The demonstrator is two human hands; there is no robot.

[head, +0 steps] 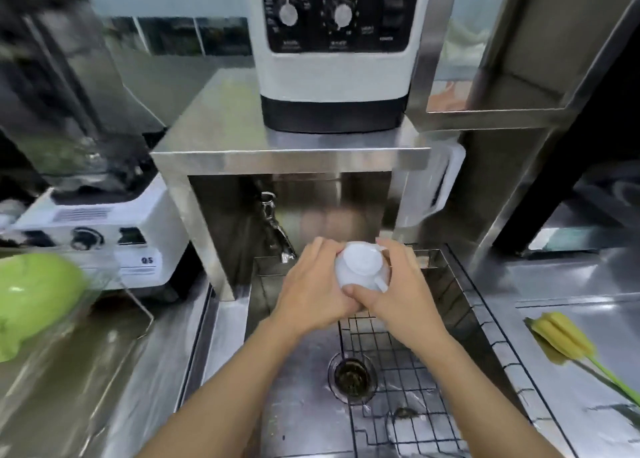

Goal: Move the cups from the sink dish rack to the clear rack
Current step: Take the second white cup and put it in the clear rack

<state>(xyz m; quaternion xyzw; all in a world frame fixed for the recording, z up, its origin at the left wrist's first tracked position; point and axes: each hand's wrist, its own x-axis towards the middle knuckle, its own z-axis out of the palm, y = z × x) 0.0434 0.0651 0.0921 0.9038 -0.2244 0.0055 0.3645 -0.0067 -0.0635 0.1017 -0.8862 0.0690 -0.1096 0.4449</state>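
A white cup with a handle is held upside down above the steel sink, base facing me. My left hand grips its left side and my right hand grips its right side and handle; the thumbs meet under the cup. Below the hands, the black wire dish rack lies in the sink's right half. A clear rack stands on the left counter, blurred, with a green bowl upside down in it.
A steel shelf spans the sink's back and carries a white appliance. A faucet hangs under it. A white blender base is at left. A yellow sponge brush lies on the right counter. The drain is mid-sink.
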